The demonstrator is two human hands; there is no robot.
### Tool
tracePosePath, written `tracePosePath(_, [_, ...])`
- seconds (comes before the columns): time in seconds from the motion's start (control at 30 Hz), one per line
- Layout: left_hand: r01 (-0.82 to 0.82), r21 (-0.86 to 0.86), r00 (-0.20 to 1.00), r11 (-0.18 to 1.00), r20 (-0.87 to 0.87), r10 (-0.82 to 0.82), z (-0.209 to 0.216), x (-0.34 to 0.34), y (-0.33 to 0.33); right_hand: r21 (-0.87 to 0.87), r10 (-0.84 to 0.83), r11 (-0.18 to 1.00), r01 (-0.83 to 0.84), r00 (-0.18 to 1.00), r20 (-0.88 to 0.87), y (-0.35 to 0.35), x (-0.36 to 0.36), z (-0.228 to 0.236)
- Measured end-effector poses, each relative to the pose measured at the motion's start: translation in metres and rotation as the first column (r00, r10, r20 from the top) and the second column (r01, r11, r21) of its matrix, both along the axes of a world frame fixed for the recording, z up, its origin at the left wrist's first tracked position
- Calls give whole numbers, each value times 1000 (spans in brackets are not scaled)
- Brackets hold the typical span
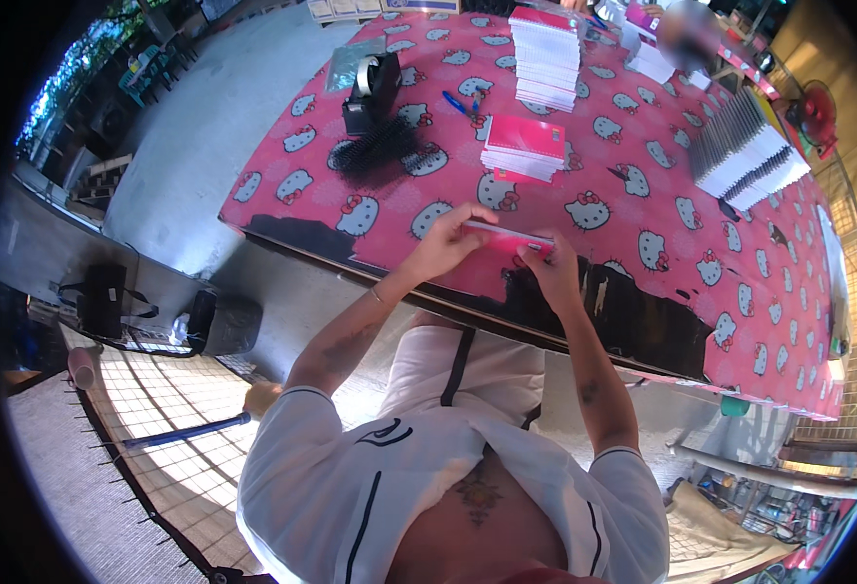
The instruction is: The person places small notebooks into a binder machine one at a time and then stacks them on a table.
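Both my hands hold one thin pink-covered notebook (508, 237) edge-on just above the near edge of the table (643, 209). My left hand (445, 243) grips its left end from below and behind. My right hand (549, 271) pinches the right end. Further back lies a short stack of the same pink notebooks (525, 147), and a taller stack (546, 56) stands behind it. A pile of black plastic binding combs (382, 154) rests to the left of the short stack.
The table wears a pink cloth with white cartoon cat faces. On it are a black tape dispenser (376, 88), blue pens (460, 102) and a fanned row of white booklets (748, 151) at right. A person (684, 34) sits at the far side. A wire mesh panel (170, 389) lies on the floor at left.
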State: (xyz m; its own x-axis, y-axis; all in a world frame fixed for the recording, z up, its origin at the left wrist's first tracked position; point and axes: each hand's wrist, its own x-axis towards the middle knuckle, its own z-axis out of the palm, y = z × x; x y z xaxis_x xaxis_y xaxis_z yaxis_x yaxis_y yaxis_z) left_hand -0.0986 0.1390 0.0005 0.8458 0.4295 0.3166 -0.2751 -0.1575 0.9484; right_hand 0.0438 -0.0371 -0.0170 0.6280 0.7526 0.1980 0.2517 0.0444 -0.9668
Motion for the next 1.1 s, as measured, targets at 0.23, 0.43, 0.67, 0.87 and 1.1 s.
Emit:
tracePosePath(0.23, [-241, 970, 662, 19, 150, 734, -47, 11, 142, 87, 121, 990, -111, 985, -126, 7, -22, 10])
tracePosePath(0.43, [-85, 996, 682, -24, 76, 727, -35, 17, 135, 43, 76, 996, -74, 996, -43, -3, -30, 11])
tracePosePath(0.67, [-489, 856, 691, 166, 264, 673, 7, 1, 89, -39, 113, 993, -115, 993, -44, -3, -32, 11])
tracePosePath(0.87, [-400, 299, 902, 867, -39, 430, -3, -48, -5, -72, 88, 993, -92, 994, -63, -6, -33, 9])
tracePosePath(1.1, [-353, 495, 919, 794, 26, 393, -2, -44, -58, -112, 91, 989, -96, 995, -49, -6, -38, 7])
